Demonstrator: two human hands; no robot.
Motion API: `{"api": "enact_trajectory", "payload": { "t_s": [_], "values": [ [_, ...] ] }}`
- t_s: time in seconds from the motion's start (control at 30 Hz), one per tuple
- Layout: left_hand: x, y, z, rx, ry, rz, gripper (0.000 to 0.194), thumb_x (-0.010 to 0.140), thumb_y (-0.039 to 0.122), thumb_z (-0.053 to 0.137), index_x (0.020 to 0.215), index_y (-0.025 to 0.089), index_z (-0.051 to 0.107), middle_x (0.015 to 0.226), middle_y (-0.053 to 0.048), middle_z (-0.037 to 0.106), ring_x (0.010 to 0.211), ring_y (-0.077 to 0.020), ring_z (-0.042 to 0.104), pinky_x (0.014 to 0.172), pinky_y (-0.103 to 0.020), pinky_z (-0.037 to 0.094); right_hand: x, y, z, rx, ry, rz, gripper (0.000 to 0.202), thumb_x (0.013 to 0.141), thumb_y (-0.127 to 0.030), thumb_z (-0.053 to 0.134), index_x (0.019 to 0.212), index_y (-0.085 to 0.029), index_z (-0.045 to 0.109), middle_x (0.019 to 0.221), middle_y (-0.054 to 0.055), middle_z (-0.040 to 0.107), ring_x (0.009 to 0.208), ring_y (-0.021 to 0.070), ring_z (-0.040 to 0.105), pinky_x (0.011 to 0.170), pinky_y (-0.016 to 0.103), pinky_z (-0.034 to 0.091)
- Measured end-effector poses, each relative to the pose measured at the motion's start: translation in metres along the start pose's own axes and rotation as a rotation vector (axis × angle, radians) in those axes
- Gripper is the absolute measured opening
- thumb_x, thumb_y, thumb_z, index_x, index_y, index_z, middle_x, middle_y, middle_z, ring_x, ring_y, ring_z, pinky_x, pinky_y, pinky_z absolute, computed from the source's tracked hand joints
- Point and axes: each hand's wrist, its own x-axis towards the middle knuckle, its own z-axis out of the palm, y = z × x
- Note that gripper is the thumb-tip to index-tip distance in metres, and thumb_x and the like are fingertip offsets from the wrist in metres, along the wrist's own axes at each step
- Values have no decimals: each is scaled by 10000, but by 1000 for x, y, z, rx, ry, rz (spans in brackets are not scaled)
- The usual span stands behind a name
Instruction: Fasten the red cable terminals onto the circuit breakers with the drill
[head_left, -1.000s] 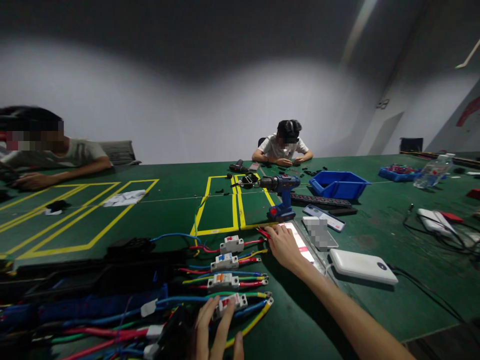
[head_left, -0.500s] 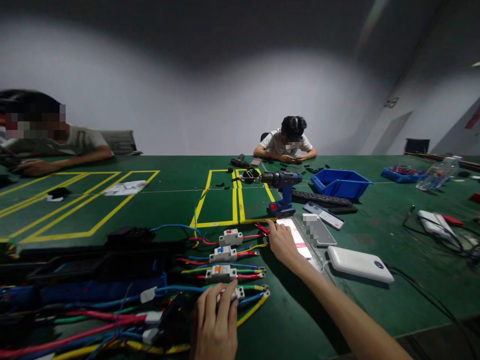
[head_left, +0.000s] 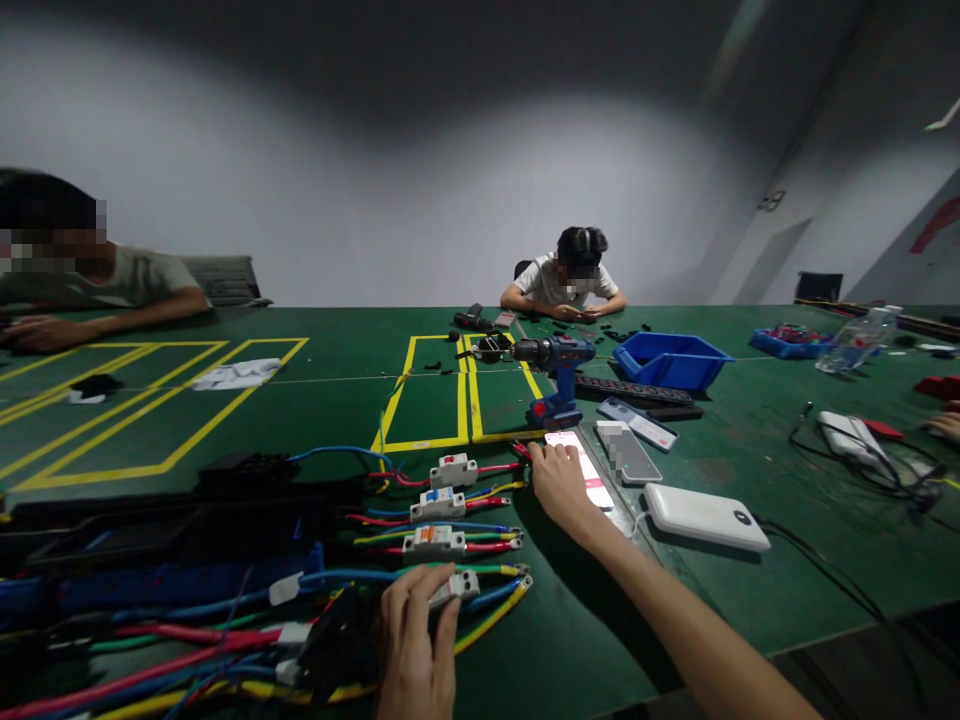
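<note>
Pinching nearest circuit breaker (head_left: 463, 585), bottom centre: left hand (head_left: 414, 645) | right hand (head_left: 562, 488), centre: at red wire tips (head_left: 520, 451), beside lit smartphone (head_left: 596, 483), grip unclear

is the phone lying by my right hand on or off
On: the phone by your right hand has a brightly lit white screen with a pink band.

Glossy, smooth blue plastic bin (head_left: 671, 362); clear plastic bottle (head_left: 857, 342); smooth white plastic-looking power bank (head_left: 705, 517); matt green tabletop (head_left: 337, 410).
</note>
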Motion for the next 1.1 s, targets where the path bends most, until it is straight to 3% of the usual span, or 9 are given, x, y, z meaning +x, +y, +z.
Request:
{"api": "enact_trajectory", "payload": {
  "t_s": [0.57, 1.1],
  "values": [
    [0, 0, 0, -43, -6, -43, 286, 927, 342, 534, 1191, 279, 626, 1179, -61, 600, 1114, -201, 607, 907, -369, 554, -6, -1, 1, -7, -13, 29, 196, 915, -181, 449, 1007, -132, 615, 987, 161, 658, 959, 312, 563, 843, 411, 303],
    [0, 1, -2, -23, -13, -37, 284, 924, 334, 541, 1188, 278, 628, 1168, -57, 604, 1101, -189, 619, 886, -340, 564, -12, -2, 0, 2, 20, 14, 272, 946, -190, 372, 990, -120, 631, 1006, 196, 614, 978, 311, 506, 865, 444, 318]
  ]
}}
